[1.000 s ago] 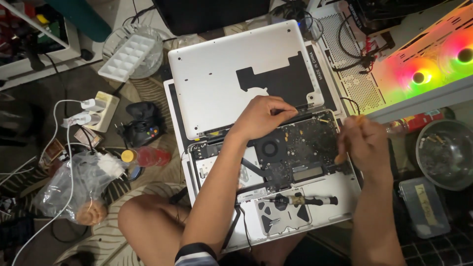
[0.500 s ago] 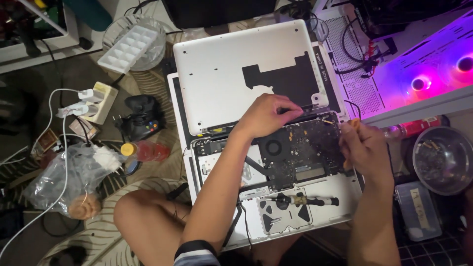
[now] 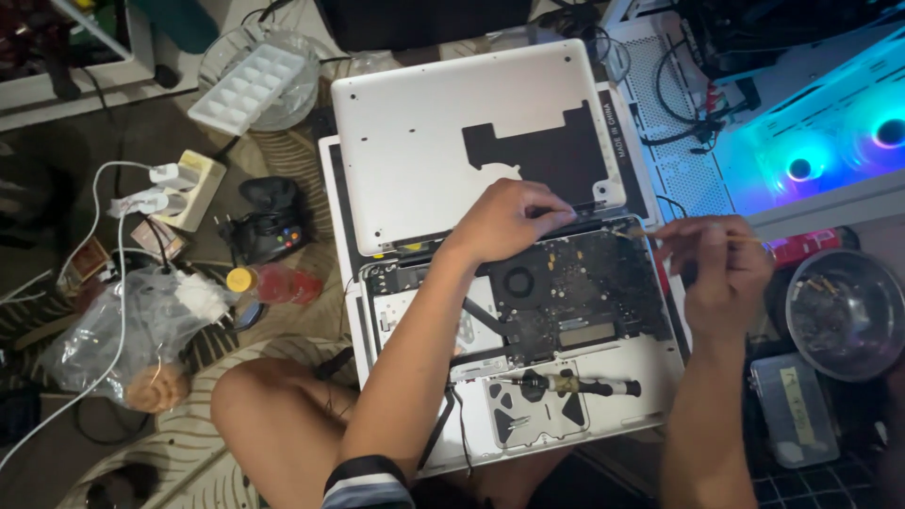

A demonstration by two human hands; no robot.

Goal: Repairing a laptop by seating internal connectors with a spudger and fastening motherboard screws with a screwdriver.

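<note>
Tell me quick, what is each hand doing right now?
Left hand: fingers curled, pressing at the top edge of the open laptop, near the grey bottom cover.
Right hand: closed on a thin tool, tip towards the board.

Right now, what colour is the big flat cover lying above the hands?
Silver-grey cover, with a black patch on it, seen in the head view.

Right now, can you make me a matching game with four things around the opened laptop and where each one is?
Things:
1. screwdriver
2. ice cube tray
3. metal bowl
4. game controller

Places:
A. far right, past the right hand
B. top left, on a clear round lid
C. lying on the laptop, near its front edge
D. on the floor, left of the laptop

Pairs: 1-C, 2-B, 3-A, 4-D
</note>
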